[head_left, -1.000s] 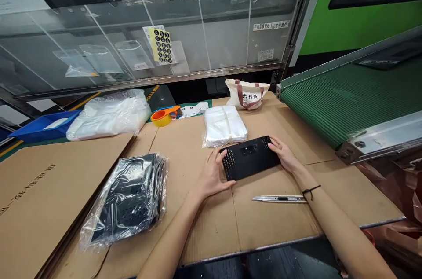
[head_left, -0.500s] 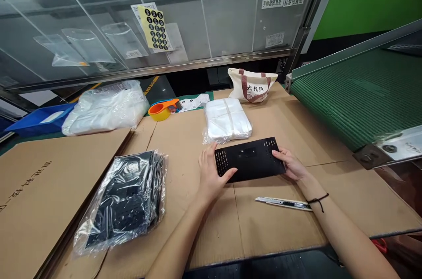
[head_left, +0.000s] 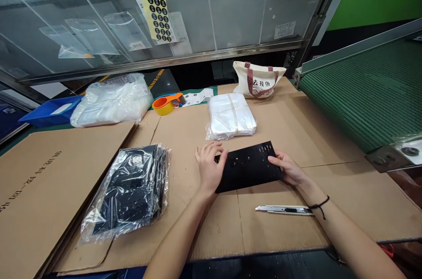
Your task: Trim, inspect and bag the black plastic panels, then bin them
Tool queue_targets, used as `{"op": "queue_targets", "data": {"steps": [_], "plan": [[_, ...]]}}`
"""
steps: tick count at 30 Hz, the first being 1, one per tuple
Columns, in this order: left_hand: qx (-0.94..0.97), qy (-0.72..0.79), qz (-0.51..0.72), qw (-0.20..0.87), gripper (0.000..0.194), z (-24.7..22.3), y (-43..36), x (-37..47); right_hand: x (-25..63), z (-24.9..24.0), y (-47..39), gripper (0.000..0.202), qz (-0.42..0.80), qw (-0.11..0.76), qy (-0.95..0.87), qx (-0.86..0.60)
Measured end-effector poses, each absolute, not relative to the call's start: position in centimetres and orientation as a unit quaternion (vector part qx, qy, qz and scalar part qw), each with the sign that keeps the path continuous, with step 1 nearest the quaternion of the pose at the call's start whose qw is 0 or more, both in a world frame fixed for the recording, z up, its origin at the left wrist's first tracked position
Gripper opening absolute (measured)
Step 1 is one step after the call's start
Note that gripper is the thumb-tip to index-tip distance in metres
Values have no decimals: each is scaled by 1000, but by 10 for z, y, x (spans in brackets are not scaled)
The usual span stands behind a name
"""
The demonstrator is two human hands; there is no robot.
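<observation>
A flat black panel (head_left: 247,169) with small holes and slots is held over the cardboard in front of me. My right hand (head_left: 288,168) grips its right end, thumb on top and fingers beneath. At the left end is my left hand (head_left: 210,168), its fingers bent and loosely spread, the thumb raised off the panel near the index finger. The hand hides that end, so contact there is unclear. Below the panel lies a utility knife (head_left: 283,210), partly behind my right wrist. To the left, several black panels lie in a clear plastic bag (head_left: 128,191).
Beyond the panel sits a banded stack of clear bags (head_left: 231,115), with a cloth bag (head_left: 259,80) behind it. Further left are a tape dispenser (head_left: 164,105), a large plastic bundle (head_left: 112,100) and a blue tray (head_left: 49,111). Cardboard sheets (head_left: 59,173) lie left; a green conveyor (head_left: 369,89) stands right.
My left thumb has lifted off the panel's top and my left fingers have curled. The panel's left end has lowered slightly, and the camera view has shifted.
</observation>
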State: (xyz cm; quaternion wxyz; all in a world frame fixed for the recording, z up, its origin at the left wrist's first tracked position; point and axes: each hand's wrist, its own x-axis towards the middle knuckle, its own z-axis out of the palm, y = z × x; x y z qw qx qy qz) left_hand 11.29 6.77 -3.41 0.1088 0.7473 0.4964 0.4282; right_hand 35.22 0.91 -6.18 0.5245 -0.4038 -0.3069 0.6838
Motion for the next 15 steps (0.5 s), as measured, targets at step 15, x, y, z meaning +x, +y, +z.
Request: {"op": "queue_targets", "data": {"steps": [15], "plan": [[757,406,502,96,23,-41,67,91,356,-62,7,38,679,515,-306,-424]]}}
